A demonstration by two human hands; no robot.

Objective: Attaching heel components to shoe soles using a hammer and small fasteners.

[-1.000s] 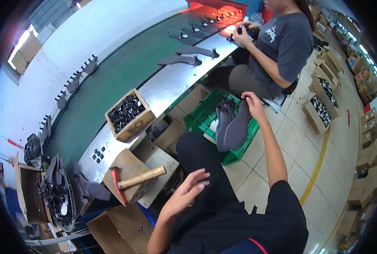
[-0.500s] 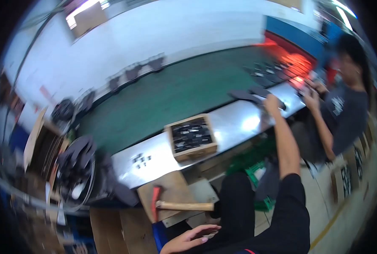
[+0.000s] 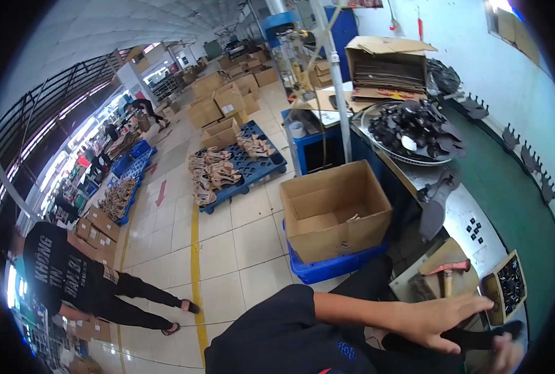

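Note:
My left hand (image 3: pixel 443 319) reaches across to the right with its fingers spread, holding nothing. Close beyond it, a dark, long, flat piece like a shoe sole (image 3: pixel 486 337) lies at an angle. My right hand (image 3: pixel 507 356) is at the lower right, against or very near that piece; motion smears its fingers, so its grip is unclear. A hammer with a red head (image 3: pixel 451 267) and wooden handle rests on a board (image 3: pixel 461 250). Beside it stands a wooden box (image 3: pixel 493 292) of small black parts. Several small black squares (image 3: pixel 475 229) lie on the shiny metal bench (image 3: pixel 477 257).
A dark grey sole (image 3: pixel 434 217) overhangs the bench edge near a round tray (image 3: pixel 408 160) heaped with dark pieces. An open carton (image 3: pixel 330 240) sits in a blue crate (image 3: pixel 327 269). Behind is a blue pallet (image 3: pixel 262 174) with brown pieces. A person (image 3: pixel 62 271) walks at the left.
My view has swung left, bringing the floor and carton into sight. My right hand has come back from the far right bench; my left hand has risen from my lap and stretched out.

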